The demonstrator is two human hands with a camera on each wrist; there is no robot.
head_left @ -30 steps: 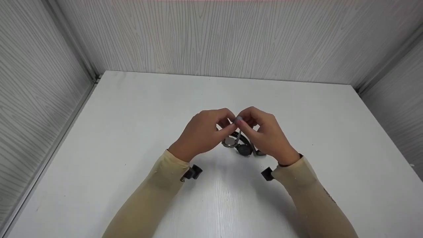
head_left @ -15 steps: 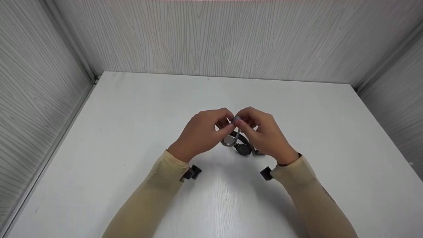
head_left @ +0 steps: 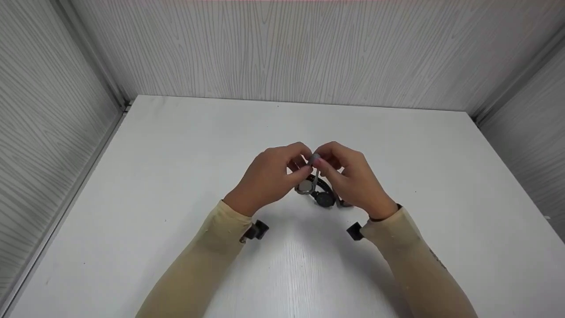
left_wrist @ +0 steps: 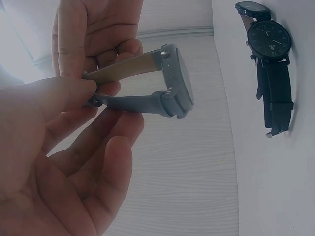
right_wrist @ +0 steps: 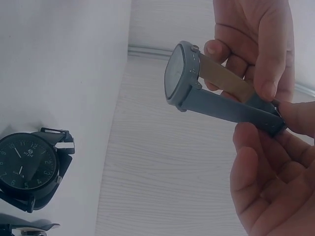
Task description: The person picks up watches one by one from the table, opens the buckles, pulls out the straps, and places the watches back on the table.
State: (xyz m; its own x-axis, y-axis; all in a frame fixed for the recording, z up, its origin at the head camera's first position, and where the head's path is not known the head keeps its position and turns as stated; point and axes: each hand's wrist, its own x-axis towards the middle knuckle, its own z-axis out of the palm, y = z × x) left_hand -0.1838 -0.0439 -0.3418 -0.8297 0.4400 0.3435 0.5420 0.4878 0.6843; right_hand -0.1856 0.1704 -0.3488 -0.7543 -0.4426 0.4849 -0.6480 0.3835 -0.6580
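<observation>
A grey-strapped wristwatch (left_wrist: 177, 81) hangs in the air between both hands, its strap bent into a loop with a tan inner side. My left hand (head_left: 273, 174) pinches the strap between thumb and fingers near the buckle end. From the other side my right hand (head_left: 357, 179) pinches the strap ends too, its thumb near the buckle. Both wrist views show the ends meeting at the fingertips, though fingers partly cover the buckle, so I cannot tell if it is fastened. The round case (right_wrist: 179, 73) points away from the hands.
Beneath the hands, a black-faced watch (head_left: 325, 199) lies on the white table (head_left: 198, 132). Another watch (left_wrist: 253, 9) lies beside it, seen partly. Pale wood-grain panels (head_left: 282, 53) stand behind and at both sides.
Both hands keep their pinch on the strap and stay almost in place. The grey strap end between the fingertips tilts slightly; the watches on the table have not moved.
</observation>
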